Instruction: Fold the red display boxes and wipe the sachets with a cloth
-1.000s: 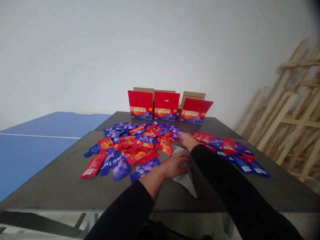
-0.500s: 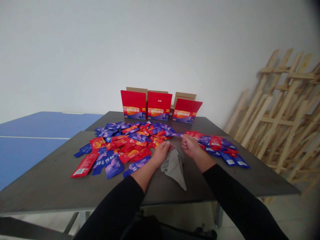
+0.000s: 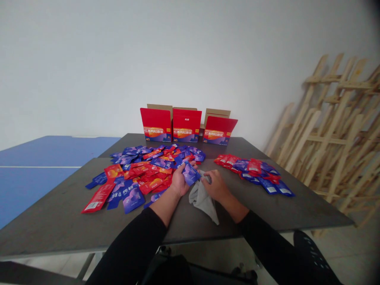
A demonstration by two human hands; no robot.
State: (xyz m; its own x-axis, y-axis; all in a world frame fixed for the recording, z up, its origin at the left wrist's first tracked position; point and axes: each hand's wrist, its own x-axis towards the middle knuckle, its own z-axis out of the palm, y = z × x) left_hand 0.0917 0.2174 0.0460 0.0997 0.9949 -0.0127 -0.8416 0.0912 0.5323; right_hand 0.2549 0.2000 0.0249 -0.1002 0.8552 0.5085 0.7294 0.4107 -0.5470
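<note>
A blue-purple sachet (image 3: pixel 190 173) lies across the palm and fingers of my left hand (image 3: pixel 179 181), held in front of the large pile. My right hand (image 3: pixel 216 185) pinches a grey cloth (image 3: pixel 202 198) just to the right of that sachet. The cloth's lower corner trails on the dark table. Red and blue sachets (image 3: pixel 154 170) form a big loose pile at the left and centre. A smaller group of red and blue sachets (image 3: pixel 254 168) lies to the right of my right hand.
Three open red cartons (image 3: pixel 186 126) stand at the back of the dark table (image 3: pixel 255 213). A blue table (image 3: pixel 44 158) adjoins at the left. Wooden easels (image 3: pixel 323 138) lean against the wall at the right.
My right hand has come back from the sachets beyond it to the grey cloth. My left hand has turned palm up, with the blue-purple sachet now in it.
</note>
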